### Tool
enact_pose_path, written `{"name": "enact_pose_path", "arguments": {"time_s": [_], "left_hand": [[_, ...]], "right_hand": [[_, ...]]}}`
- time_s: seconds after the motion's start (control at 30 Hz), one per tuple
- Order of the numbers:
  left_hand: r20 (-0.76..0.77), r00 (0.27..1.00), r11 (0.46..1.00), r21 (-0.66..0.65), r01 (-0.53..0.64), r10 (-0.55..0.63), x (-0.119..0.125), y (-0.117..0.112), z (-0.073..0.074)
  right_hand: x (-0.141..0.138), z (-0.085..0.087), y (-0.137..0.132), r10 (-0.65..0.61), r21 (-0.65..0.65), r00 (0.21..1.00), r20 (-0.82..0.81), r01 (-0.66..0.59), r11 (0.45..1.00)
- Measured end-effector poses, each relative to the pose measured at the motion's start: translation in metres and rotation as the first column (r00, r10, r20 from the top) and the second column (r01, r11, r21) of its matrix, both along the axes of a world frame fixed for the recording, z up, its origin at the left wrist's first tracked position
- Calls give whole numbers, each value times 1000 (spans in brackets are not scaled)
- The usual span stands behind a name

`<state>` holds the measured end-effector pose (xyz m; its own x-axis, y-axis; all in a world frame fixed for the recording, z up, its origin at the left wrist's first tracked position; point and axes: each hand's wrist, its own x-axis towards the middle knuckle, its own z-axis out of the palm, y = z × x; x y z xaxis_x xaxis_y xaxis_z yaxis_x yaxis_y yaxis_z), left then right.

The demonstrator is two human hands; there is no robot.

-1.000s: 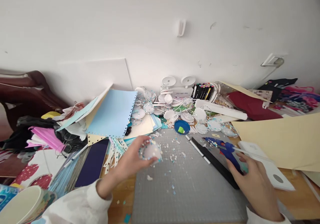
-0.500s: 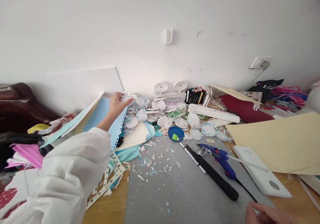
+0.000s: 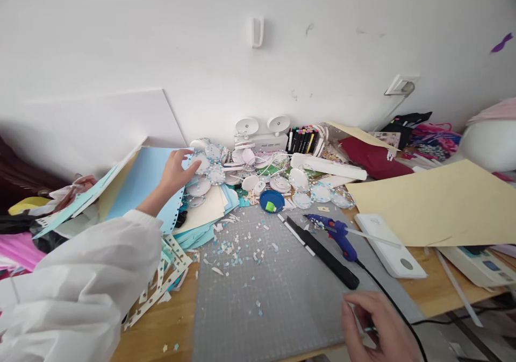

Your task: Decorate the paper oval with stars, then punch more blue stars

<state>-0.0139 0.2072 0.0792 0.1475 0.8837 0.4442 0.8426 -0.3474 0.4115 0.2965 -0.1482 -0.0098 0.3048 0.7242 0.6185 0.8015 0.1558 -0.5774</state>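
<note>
My left hand (image 3: 177, 169) reaches to the back left, over the edge of a light blue paper sheet (image 3: 151, 171) with a punched edge. Its thumb and fingers are apart, close to a pile of white discs (image 3: 199, 164) edged with tiny blue and white pieces. I see nothing held in it. At the lower right, my right hand (image 3: 379, 324) is curled, with a small bluish bit just showing among the fingers; what it is I cannot make out. Near it, a black stick-shaped tool (image 3: 326, 254) and a blue glue gun (image 3: 341, 238) lie on the grey cutting mat (image 3: 250, 308).
Small star-shaped bits (image 3: 229, 246) are scattered over the mat. A blue dish (image 3: 272, 201) sits near the discs. Punched paper strips (image 3: 173, 257) lie at left, a white flat device (image 3: 390, 246) and cream card (image 3: 439, 206) at right. The glue gun's cord (image 3: 389, 297) passes by my right hand.
The view has shifted right and down. My left hand has drawn back slightly from the discs, and its fingers look more spread. More of my right hand has come into view.
</note>
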Motion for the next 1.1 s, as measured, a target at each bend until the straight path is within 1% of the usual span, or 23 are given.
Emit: {"name": "enact_pose_path", "arguments": {"time_s": [0.1,0.17,0.27,0.33,0.4,0.47,0.63,0.73,0.8,0.87,0.93,1.0,1.03,1.07,1.1], "left_hand": [[-75,996,999,-5,-53,52,-21,-24,-10],[-142,984,993,-24,-112,107,-30,-30,-19],[-241,955,979,-58,-193,174,-33,-26,-32],[-293,936,970,-82,-227,194,-30,-19,-36],[-333,922,963,-110,-245,197,-27,-13,-37],[-365,914,959,-143,-244,178,-26,-9,-34],[-417,898,950,-196,-242,143,-31,-12,-25],[-407,903,945,-217,-245,141,-35,-15,-15],[-379,914,951,-204,-234,144,-36,-17,-3],[-335,929,961,-164,-223,158,-36,-18,12],[-282,942,971,-98,-217,182,-34,-21,31],[-228,955,978,-36,-205,192,-30,-30,52],[-183,967,984,1,-178,175,-27,-38,63],[-36,993,992,68,-110,113,-23,-49,73],[103,994,991,130,-40,27,-19,-63,84]], "right_hand": [[-6,1,16,140,-52,989,53,-138,989],[-14,2,28,211,-127,974,80,-200,971],[-29,1,47,291,-263,947,139,-248,932],[-36,-2,60,332,-317,926,181,-264,911],[-39,-6,70,359,-339,903,234,-270,901],[-39,-12,78,364,-339,889,277,-264,903],[-35,-25,84,363,-318,883,298,-267,910],[-34,-26,90,391,-313,867,309,-296,903],[-34,-24,96,424,-318,845,325,-324,891],[-36,-19,104,446,-320,825,346,-343,883],[-39,-14,111,463,-322,811,358,-358,876],[-43,-11,118,495,-332,795,351,-388,860],[-45,-11,121,518,-340,785,339,-411,846],[-47,-12,125,546,-346,773,324,-440,829],[-48,-13,129,576,-347,758,307,-474,809]]}}
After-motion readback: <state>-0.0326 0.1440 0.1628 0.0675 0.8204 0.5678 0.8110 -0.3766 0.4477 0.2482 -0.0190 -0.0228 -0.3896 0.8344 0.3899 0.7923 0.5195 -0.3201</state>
